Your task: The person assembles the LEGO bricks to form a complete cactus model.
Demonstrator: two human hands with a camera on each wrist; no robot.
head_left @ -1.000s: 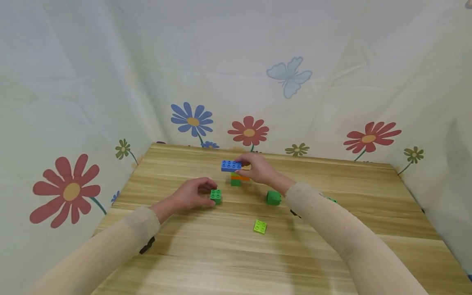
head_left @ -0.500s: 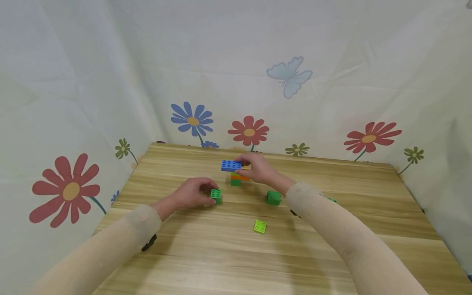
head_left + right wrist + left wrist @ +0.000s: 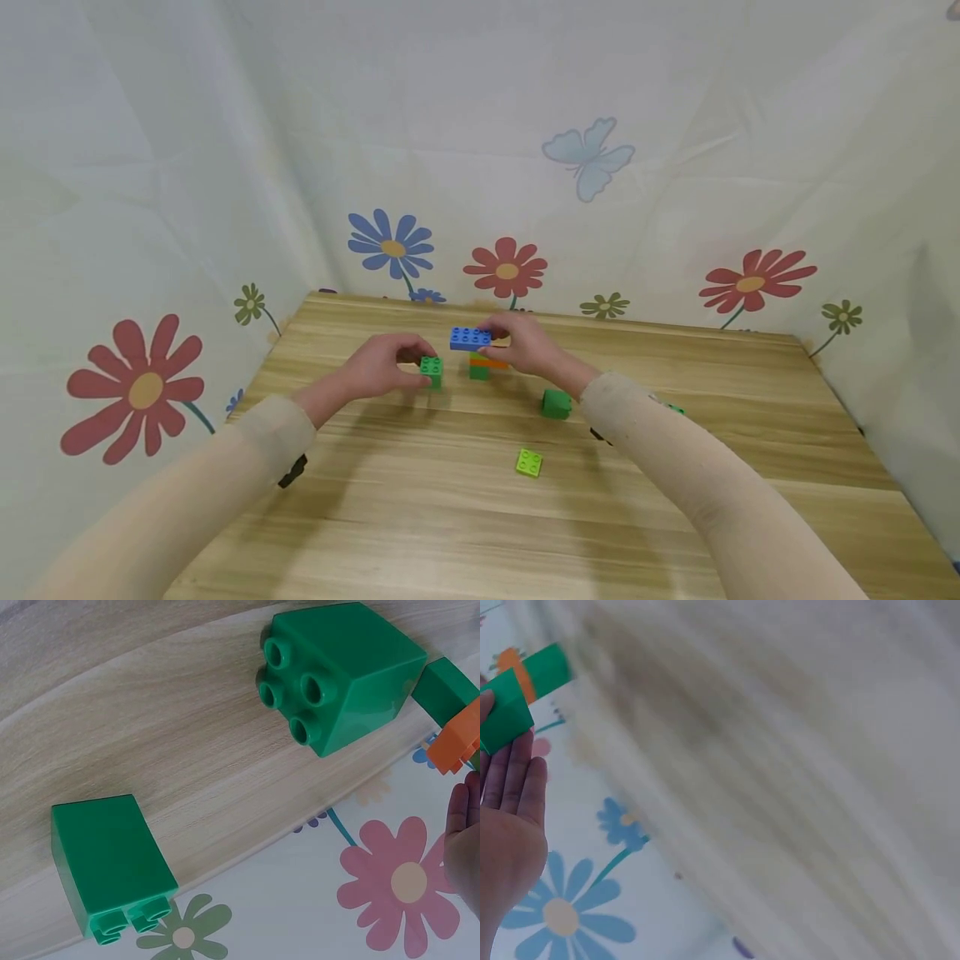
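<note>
In the head view my left hand (image 3: 381,367) pinches a green toy building brick (image 3: 431,374) between thumb and fingers, a little above the tabletop. The left wrist view shows that green brick (image 3: 506,712) at its left edge. Farther back, my right hand (image 3: 525,343) grips the right end of a blue eight-stud brick (image 3: 467,339). The blue brick lies over a small stack, where an orange brick (image 3: 491,363) and a green brick (image 3: 478,373) show, with a strip of lime between. Part of the stack is hidden by the right hand.
A flat lime brick (image 3: 528,462) lies on the wooden table (image 3: 420,517). A green brick (image 3: 556,404) rests on its side near the right wrist. Another green brick (image 3: 676,408) is mostly behind the right sleeve. A flower-printed cloth (image 3: 465,167) stands behind the table.
My left hand has raised the green brick off the table and moved it slightly back and left. The right hand and the blue brick stay in place.
</note>
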